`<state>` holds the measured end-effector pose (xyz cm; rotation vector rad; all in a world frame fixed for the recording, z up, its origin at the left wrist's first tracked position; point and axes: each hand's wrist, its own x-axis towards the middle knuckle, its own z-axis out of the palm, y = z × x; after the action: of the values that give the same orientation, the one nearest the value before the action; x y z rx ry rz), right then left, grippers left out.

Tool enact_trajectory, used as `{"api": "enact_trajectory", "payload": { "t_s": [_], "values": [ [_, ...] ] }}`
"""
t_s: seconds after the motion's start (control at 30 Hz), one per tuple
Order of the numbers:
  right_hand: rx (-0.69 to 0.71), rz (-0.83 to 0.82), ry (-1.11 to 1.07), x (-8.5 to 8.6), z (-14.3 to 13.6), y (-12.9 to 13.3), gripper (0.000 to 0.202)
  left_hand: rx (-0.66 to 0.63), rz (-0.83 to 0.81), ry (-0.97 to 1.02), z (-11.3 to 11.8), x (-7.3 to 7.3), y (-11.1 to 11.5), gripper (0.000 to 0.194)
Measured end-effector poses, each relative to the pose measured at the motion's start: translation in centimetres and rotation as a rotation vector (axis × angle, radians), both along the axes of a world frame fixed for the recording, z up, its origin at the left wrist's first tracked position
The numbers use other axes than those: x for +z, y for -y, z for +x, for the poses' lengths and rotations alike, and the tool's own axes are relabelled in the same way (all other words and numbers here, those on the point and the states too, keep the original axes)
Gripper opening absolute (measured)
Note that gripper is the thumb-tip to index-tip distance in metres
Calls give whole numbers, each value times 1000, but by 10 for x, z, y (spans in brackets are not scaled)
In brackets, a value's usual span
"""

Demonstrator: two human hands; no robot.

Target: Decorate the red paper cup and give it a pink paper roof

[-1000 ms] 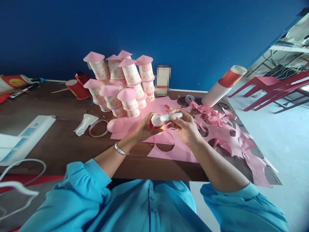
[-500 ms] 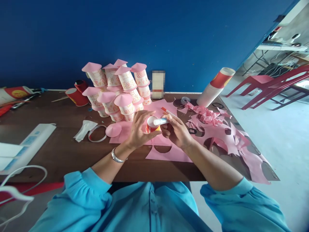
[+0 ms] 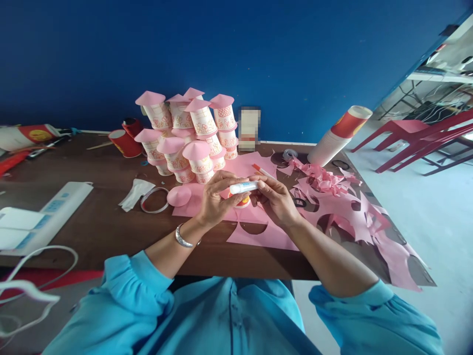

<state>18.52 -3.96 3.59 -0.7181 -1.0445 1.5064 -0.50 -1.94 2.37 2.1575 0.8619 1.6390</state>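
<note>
blue wall point(image 3: 314, 59) | dark brown table point(image 3: 114, 231) | pale floor point(image 3: 424, 212) | red chair point(image 3: 402, 129) at right

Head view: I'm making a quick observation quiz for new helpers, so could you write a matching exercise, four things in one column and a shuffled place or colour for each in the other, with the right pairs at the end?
Things:
1. White tube
2. Silver bracelet
3. Pink paper scraps
4. Wall

Places and colours:
A. Around the left wrist
B. Blue
C. In the grip of the right hand
D. Spread over the right part of the table

Right pairs: 1-C, 2-A, 3-D, 4-B
</note>
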Motion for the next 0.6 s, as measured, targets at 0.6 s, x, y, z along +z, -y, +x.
{"api": "enact_trajectory", "payload": {
  "t_s": [0.6],
  "values": [
    [2, 59, 2, -1, 8, -6, 32, -26, -59, 116, 4, 1, -2, 22]
  ]
}}
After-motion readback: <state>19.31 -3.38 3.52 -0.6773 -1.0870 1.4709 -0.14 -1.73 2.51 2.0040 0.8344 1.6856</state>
